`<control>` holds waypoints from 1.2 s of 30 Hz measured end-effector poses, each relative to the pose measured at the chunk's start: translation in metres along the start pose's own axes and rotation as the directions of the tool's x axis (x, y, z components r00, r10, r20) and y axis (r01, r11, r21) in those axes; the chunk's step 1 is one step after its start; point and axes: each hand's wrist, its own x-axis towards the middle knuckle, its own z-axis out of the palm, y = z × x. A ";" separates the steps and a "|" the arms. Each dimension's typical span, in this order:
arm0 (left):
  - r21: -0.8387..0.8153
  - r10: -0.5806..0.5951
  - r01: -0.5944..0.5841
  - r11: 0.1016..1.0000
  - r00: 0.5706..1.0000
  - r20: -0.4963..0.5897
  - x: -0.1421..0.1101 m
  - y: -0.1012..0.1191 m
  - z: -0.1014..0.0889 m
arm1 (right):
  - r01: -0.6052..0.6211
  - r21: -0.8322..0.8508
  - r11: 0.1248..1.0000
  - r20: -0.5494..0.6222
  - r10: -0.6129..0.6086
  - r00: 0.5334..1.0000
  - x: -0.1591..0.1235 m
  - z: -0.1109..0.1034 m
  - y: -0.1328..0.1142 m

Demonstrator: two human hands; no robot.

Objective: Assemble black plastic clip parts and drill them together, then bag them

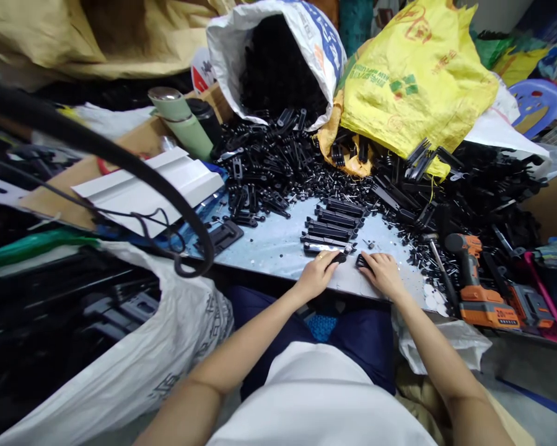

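At the left of the bench (269,254), we note an open white sack (189,310) of black parts, then a flat black plate (225,236) on the blue surface. Next right, our left hand (316,274) is bent nearly closed, a small black part (338,257) between thumb and fingers; it lies at the near edge, just below a row of long black parts (336,218) set roughly parallel. Loose screws (370,243) lie to the right of the row. Our right hand (384,272) is half curled, fingertips on a dark piece (362,261), apart from the left hand's part; how firmly it grips, we cannot tell. Farther right: a cordless drill (476,288).

Handling judgement: a light pinch by the ends should suffice, both pieces low over the surface, wrists clear of the row so its spacing holds, and loose screws out from underneath.
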 end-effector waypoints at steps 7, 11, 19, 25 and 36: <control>-0.466 -0.267 0.211 0.859 0.962 -0.057 0.004 0.032 0.008 | -0.133 0.836 0.533 0.072 0.135 0.988 0.018 0.011 -0.047; -0.354 -0.172 0.111 0.929 0.974 -0.147 0.002 0.041 -0.003 | -0.011 0.792 0.610 0.004 0.013 1.000 0.019 0.000 -0.048; -0.146 -0.045 0.008 0.989 0.967 -0.252 -0.005 0.046 -0.002 | 0.286 0.455 0.843 -0.170 -0.233 0.958 0.019 -0.023 -0.043; -0.185 -0.088 0.009 0.983 0.902 -0.423 0.001 0.053 0.009 | 0.206 0.505 0.838 -0.285 -0.063 0.956 0.009 0.000 -0.067; -0.493 -0.569 0.436 0.753 0.807 -0.155 -0.004 0.015 0.040 | 0.107 0.387 0.916 -0.003 -0.114 0.993 0.024 0.020 -0.046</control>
